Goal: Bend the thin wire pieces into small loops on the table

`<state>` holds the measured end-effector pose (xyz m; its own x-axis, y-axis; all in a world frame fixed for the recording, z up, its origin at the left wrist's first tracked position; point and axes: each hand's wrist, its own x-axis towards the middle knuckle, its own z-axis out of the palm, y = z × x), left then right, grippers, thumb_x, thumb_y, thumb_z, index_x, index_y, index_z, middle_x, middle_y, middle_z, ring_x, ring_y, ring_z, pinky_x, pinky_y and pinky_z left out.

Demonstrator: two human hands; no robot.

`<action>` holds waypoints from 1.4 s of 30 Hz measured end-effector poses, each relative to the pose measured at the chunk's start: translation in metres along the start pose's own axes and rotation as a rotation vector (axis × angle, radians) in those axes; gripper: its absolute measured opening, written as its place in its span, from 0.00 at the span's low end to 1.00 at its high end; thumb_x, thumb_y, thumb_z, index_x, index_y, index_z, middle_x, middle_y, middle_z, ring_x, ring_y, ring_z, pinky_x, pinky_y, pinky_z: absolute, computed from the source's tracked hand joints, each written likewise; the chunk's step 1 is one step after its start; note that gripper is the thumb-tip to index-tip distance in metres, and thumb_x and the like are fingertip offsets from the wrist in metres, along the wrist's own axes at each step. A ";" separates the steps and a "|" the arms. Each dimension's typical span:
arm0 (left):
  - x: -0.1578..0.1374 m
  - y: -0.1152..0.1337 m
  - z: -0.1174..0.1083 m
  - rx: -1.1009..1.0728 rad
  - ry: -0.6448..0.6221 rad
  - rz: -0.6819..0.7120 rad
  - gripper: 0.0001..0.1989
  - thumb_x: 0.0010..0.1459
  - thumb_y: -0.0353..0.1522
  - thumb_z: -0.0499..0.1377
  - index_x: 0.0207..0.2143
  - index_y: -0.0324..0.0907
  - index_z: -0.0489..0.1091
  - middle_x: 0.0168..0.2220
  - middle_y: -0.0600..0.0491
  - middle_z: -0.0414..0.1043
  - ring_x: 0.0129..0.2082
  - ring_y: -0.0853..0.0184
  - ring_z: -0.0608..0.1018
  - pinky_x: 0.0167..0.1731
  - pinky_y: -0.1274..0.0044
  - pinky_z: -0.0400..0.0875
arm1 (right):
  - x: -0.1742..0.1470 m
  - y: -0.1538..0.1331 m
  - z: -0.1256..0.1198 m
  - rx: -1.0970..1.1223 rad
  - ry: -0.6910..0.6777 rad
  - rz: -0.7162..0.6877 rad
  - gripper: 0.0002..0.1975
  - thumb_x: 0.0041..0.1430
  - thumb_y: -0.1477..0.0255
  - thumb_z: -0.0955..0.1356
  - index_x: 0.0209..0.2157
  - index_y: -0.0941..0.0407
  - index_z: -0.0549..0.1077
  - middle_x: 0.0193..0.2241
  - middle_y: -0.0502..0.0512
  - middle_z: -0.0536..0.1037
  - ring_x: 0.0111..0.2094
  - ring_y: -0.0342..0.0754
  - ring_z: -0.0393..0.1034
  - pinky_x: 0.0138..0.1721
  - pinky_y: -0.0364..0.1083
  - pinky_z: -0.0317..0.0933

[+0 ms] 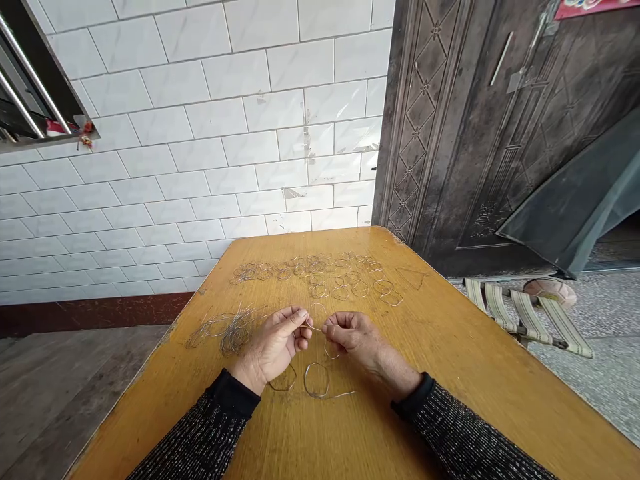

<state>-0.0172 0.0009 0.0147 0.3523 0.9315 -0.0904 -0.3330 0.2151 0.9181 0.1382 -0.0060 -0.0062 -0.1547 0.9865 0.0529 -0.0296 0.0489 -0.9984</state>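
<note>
Head cam: wire tangle (236, 332) sits nr L hand (275, 343), stool (530, 316) by tbl (450, 347).

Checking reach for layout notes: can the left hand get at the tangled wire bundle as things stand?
Probably yes: the tangled wire bundle lies on the table beside the left hand, nothing visible blocking it. That hand is pinching a thin wire, though, so may need to let go first.

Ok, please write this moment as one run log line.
left hand: pinching wire | right hand: pinching same wire | table: wire tangle at left, bent wire loops beyond hands
</note>
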 end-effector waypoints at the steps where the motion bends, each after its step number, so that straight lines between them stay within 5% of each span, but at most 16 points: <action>1: 0.000 -0.001 0.000 -0.009 -0.008 -0.002 0.11 0.44 0.35 0.64 0.26 0.38 0.66 0.27 0.56 0.66 0.23 0.77 0.68 0.21 0.83 0.58 | -0.001 -0.001 0.000 0.004 -0.004 -0.001 0.11 0.42 0.67 0.66 0.16 0.57 0.62 0.12 0.43 0.59 0.14 0.36 0.50 0.18 0.40 0.44; 7: -0.004 -0.002 0.005 0.013 -0.039 -0.014 0.13 0.46 0.38 0.62 0.29 0.39 0.65 0.33 0.54 0.66 0.28 0.73 0.71 0.26 0.80 0.63 | -0.005 -0.010 0.001 0.170 0.033 0.028 0.15 0.42 0.62 0.68 0.17 0.58 0.63 0.13 0.44 0.62 0.16 0.36 0.52 0.19 0.39 0.47; 12: -0.006 -0.010 0.009 0.210 -0.078 -0.048 0.13 0.43 0.34 0.65 0.28 0.38 0.65 0.26 0.56 0.65 0.25 0.74 0.69 0.23 0.81 0.60 | -0.005 -0.012 -0.001 0.282 0.087 0.044 0.16 0.40 0.62 0.71 0.18 0.58 0.64 0.16 0.45 0.64 0.17 0.37 0.54 0.21 0.39 0.49; 26: -0.003 -0.008 0.009 0.494 -0.040 0.067 0.08 0.48 0.34 0.57 0.28 0.38 0.67 0.20 0.57 0.63 0.19 0.74 0.65 0.20 0.81 0.60 | -0.004 -0.011 0.000 0.201 0.073 -0.026 0.17 0.39 0.62 0.70 0.14 0.58 0.63 0.13 0.45 0.62 0.16 0.37 0.52 0.21 0.41 0.47; 35: -0.005 -0.012 0.018 1.011 0.133 0.478 0.06 0.48 0.28 0.52 0.21 0.39 0.65 0.16 0.59 0.59 0.17 0.75 0.62 0.19 0.82 0.56 | -0.002 -0.005 0.008 0.188 0.089 -0.073 0.15 0.40 0.63 0.69 0.14 0.57 0.62 0.11 0.45 0.61 0.15 0.37 0.50 0.19 0.41 0.45; 42: -0.006 -0.014 0.021 0.996 0.138 0.464 0.07 0.51 0.28 0.50 0.24 0.39 0.66 0.15 0.59 0.59 0.14 0.76 0.63 0.17 0.82 0.55 | -0.003 -0.009 0.009 0.202 0.156 -0.059 0.14 0.38 0.65 0.68 0.12 0.57 0.61 0.11 0.45 0.60 0.15 0.37 0.51 0.19 0.41 0.45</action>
<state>0.0043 -0.0139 0.0102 0.2547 0.8984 0.3577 0.4668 -0.4382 0.7682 0.1302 -0.0108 0.0024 0.0073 0.9958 0.0910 -0.2330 0.0902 -0.9683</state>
